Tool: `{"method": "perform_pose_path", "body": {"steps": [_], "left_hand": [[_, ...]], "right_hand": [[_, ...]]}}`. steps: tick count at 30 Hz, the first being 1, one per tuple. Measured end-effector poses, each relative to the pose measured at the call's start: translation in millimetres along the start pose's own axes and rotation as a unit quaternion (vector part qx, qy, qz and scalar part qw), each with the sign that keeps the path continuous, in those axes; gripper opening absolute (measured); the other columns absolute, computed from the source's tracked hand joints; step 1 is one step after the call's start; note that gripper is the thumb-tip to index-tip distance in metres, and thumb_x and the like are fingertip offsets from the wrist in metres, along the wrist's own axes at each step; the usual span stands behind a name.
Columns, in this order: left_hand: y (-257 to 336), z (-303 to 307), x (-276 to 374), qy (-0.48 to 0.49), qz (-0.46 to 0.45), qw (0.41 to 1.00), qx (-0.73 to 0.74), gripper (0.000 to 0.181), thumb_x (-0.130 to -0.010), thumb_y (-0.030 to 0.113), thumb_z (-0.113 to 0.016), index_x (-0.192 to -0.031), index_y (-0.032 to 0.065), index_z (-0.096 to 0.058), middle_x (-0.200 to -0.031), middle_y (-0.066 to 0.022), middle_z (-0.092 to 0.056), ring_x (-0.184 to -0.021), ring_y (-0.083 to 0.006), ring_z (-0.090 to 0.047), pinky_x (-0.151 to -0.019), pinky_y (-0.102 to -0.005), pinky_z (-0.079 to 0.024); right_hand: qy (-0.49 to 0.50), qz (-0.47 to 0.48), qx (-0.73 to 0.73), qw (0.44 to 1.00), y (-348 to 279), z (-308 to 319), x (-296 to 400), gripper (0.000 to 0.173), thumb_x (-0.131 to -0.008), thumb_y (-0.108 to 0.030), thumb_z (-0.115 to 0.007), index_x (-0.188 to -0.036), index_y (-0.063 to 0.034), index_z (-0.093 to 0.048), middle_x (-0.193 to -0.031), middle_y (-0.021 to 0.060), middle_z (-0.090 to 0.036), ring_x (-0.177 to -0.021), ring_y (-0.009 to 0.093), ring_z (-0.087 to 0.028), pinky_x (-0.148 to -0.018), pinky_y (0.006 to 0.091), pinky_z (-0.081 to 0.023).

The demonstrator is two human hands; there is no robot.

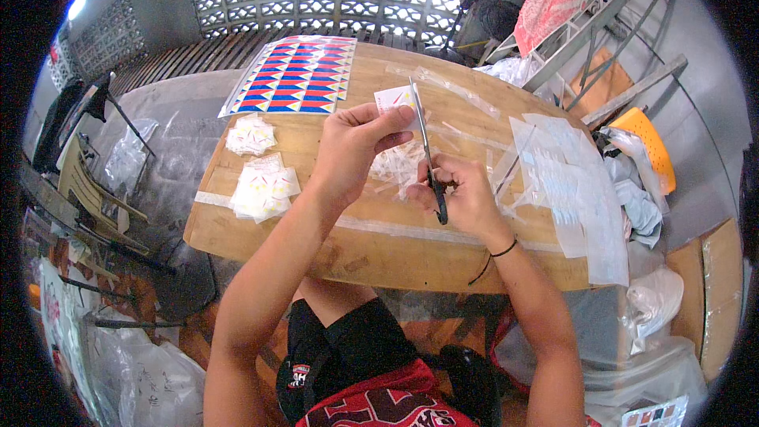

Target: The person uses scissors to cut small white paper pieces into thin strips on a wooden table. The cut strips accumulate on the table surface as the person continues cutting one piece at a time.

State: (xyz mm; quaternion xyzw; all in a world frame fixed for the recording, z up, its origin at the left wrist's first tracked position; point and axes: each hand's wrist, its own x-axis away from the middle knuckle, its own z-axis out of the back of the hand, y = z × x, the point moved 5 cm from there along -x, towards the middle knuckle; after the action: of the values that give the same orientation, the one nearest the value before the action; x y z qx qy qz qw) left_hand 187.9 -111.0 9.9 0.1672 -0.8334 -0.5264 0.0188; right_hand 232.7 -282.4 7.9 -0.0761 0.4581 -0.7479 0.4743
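My left hand (362, 151) pinches a small white printed sticker (391, 96) between thumb and fingers above the table. In my right hand (459, 193) is a pair of black-handled scissors (422, 124), its blades pointing away from me along the sticker's right edge. Whether the blades are parted is hard to tell. Beneath both hands lies a heap of thin cut-off strips (394, 169) on the wooden table (356, 255). Left of my left hand are two piles of small cut stickers, a smaller far pile (251, 134) and a larger near pile (265, 187).
Sheets of red, blue and white flag stickers (296, 77) lie at the table's far left. Translucent backing sheets (563, 184) cover the right side and overhang the front edge. A metal ladder (593, 24) and an orange plastic chair (646, 145) stand beyond the right edge.
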Motion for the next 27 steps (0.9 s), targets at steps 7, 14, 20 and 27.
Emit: {"method": "perform_pose_path", "body": {"steps": [7, 14, 20, 27], "left_hand": [[-1, -9, 2, -0.034, 0.010, 0.999, 0.014, 0.029, -0.096, 0.020, -0.067, -0.112, -0.0032, -0.071, -0.116, -0.0135, -0.072, -0.108, -0.0202, -0.069, -0.099, -0.0334, -0.052], [-14, -23, 8, -0.078, 0.028, 0.995, -0.054, 0.019, -0.093, 0.016, -0.072, -0.103, -0.0004, -0.073, -0.098, -0.0068, -0.074, -0.090, -0.0103, -0.068, -0.086, -0.0268, -0.052], [-18, -24, 9, -0.087, -0.013, 0.970, -0.225, 0.018, -0.091, 0.013, -0.075, -0.100, -0.0020, -0.074, -0.091, -0.0058, -0.073, -0.084, -0.0075, -0.064, -0.075, -0.0252, -0.051], [-4, -11, 3, -0.035, -0.004, 0.998, -0.051, 0.012, -0.092, 0.009, -0.072, -0.092, -0.0026, -0.070, -0.091, -0.0078, -0.072, -0.084, -0.0134, -0.069, -0.077, -0.0274, -0.055]], "right_hand": [[0.058, 0.005, -0.202, 0.978, 5, 7, 1, 0.038, -0.077, -0.013, -0.088, -0.103, -0.0022, -0.062, -0.083, 0.0039, -0.068, -0.077, 0.010, -0.066, -0.068, 0.0260, -0.052], [0.181, 0.018, -0.232, 0.955, 4, 19, -4, 0.037, -0.080, -0.004, -0.083, -0.110, -0.0043, -0.060, -0.089, 0.0009, -0.070, -0.083, 0.009, -0.067, -0.072, 0.0247, -0.054], [0.227, -0.029, -0.280, 0.932, 17, 41, -2, 0.037, -0.082, -0.003, -0.081, -0.113, -0.0058, -0.061, -0.091, 0.0027, -0.071, -0.082, 0.008, -0.066, -0.071, 0.0227, -0.053], [0.081, 0.017, -0.180, 0.980, 12, 31, -3, 0.030, -0.084, -0.014, -0.082, -0.106, -0.0061, -0.063, -0.083, -0.0025, -0.065, -0.073, 0.008, -0.058, -0.067, 0.0257, -0.050]]}}
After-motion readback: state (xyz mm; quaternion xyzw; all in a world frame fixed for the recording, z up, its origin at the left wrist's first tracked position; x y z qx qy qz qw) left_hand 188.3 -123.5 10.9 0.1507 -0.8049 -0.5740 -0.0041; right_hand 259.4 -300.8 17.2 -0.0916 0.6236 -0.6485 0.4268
